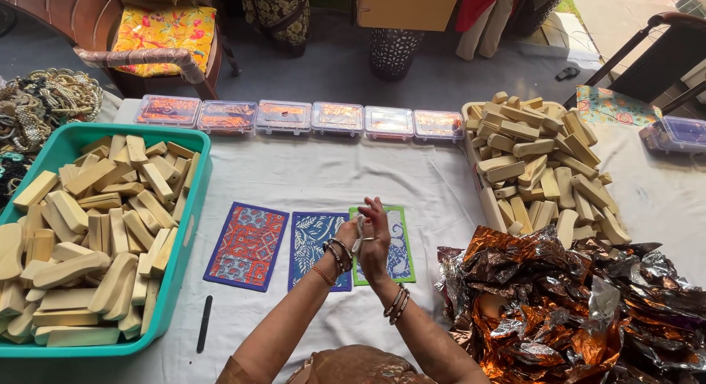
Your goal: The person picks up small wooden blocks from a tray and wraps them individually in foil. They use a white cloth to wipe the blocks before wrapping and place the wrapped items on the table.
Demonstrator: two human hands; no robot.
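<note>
At centre frame: left hand (344,237) and right hand (375,240) pinch one small pale piece (359,226) together above patterned cloth panels (247,246); risk: slipping loose, grip slight.

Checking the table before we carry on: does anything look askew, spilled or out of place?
Mostly tidy. The wooden blocks on the right heap above their tray and lean over its edge, and crumpled foil sprawls loose beside them.

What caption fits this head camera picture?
Two hands hold a small pale piece above three patterned cloth mats, between trays of wooden blocks.
</note>
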